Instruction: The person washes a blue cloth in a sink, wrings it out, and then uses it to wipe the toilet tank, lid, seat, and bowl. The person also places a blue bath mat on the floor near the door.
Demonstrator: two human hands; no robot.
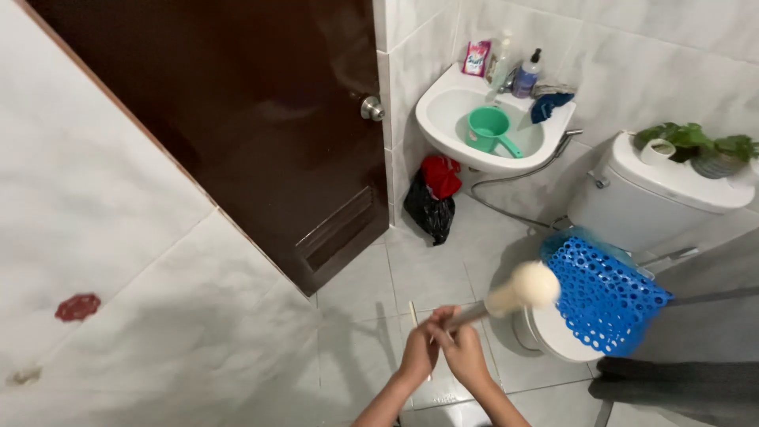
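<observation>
A toilet brush point(518, 292) is gripped at its thin handle by the left hand point(419, 352) and right hand point(465, 356), both closed; its pale head, held over the toilet point(553, 332), is judged light, stiff and possibly slippery.

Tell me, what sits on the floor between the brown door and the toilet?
In the head view, a black bag with a red bag on top, under the sink; otherwise bare floor tiles.

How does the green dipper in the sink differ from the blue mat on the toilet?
The green dipper is a small, solid cup with a handle, lying inside the sink. The blue mat is larger, flat, full of round holes, and draped over the toilet. Both look like plastic.
</observation>
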